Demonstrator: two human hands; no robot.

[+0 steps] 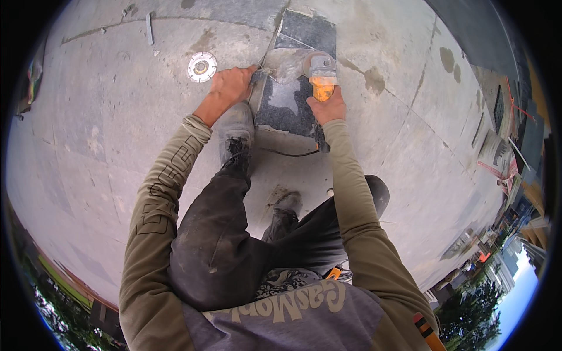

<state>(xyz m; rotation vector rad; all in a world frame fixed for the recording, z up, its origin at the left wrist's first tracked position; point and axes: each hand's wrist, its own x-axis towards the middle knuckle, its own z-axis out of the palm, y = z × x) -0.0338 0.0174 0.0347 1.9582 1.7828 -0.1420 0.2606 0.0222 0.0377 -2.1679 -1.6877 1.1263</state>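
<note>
My right hand point(329, 107) is wrapped round the orange body of an angle grinder point(322, 88), whose grey head lies over a dark stone slab point(269, 120). Left of the grinder head, a pale grey dusty patch covers part of the slab, hiding the disc's edge. My left hand point(233, 86) is at the slab's left edge, fingers curled and close together; what they hold, if anything, cannot be made out. Just beyond that hand, a round segmented cutting disc point(201, 67) lies flat on the floor. A pale line crosses the far part of the slab.
My dusty boot point(236, 130) stands beside the slab's near left. A black cord point(290, 154) runs from the grinder toward that boot. A thin strip point(149, 29) lies at the far left of the concrete floor. Boards and scraps point(497, 155) lie along the right side.
</note>
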